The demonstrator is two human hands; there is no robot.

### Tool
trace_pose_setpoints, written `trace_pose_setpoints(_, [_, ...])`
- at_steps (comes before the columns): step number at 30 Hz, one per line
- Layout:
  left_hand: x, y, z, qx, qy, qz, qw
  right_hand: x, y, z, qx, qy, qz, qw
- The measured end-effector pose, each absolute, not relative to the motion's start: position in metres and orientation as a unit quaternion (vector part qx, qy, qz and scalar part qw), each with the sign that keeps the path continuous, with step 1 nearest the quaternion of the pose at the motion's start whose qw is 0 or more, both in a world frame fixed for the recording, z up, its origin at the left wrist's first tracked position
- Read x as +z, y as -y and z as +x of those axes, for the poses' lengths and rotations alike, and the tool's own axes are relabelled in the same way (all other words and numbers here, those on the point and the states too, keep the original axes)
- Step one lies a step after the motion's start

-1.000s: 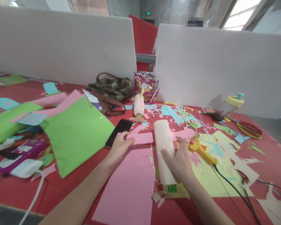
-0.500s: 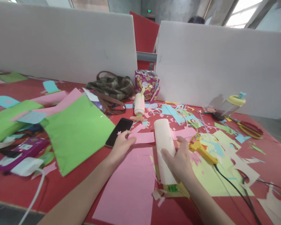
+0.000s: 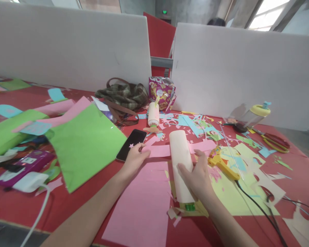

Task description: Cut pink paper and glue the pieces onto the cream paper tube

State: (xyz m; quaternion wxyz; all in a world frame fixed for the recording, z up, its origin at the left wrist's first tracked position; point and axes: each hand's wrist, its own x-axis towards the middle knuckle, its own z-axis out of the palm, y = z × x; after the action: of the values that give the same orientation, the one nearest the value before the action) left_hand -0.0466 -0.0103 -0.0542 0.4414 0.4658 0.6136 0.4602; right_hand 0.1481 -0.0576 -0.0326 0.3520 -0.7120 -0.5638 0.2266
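Note:
A bottle wrapped in cream paper (image 3: pixel 180 151), with a green cap at its near end, lies lengthwise in front of me. My right hand (image 3: pixel 198 175) rests around its right side, the thumb on top and the fingers along the edge. From under the bottle a pink paper strip (image 3: pixel 159 151) sticks out on both sides. Its left end is pinched between the thumb and fingers of my left hand (image 3: pixel 137 157). Below that hand lies a large pink sheet (image 3: pixel 141 202), flat on the red table.
A black phone (image 3: pixel 128 145) lies beside my left hand, near a green sheet (image 3: pixel 84 147). At right are a yellow glue gun (image 3: pixel 224 167) with a black cord, pale yellow paper, and scissors (image 3: pixel 275 141). A smaller wrapped bottle (image 3: pixel 153 115) and a snack bag (image 3: pixel 161 92) stand farther back.

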Motion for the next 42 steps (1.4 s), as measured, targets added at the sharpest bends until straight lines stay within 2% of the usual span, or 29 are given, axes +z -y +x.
trace_pose_setpoints(15, [-0.056,0.009,-0.044,0.468,-0.600,0.441,0.476,-0.036,0.054,0.150,0.244,0.553,-0.715,0.352])
trace_pose_setpoints(25, [-0.061,0.008,-0.045,0.491,-0.559,0.399,0.536,-0.032,0.056,0.152,0.277,0.531,-0.720,0.352])
trace_pose_setpoints(34, [-0.048,0.004,-0.056,0.491,-0.498,0.358,0.619,-0.037,0.050,0.158,0.376,0.499,-0.659,0.419])
trace_pose_setpoints(39, [-0.044,-0.001,-0.068,0.473,-0.519,0.365,0.611,-0.031,0.048,0.160,0.444,0.490,-0.613,0.433])
trace_pose_setpoints(42, [-0.040,0.000,-0.068,0.438,-0.531,0.482,0.542,-0.029,0.048,0.162,0.439,0.505,-0.605,0.432])
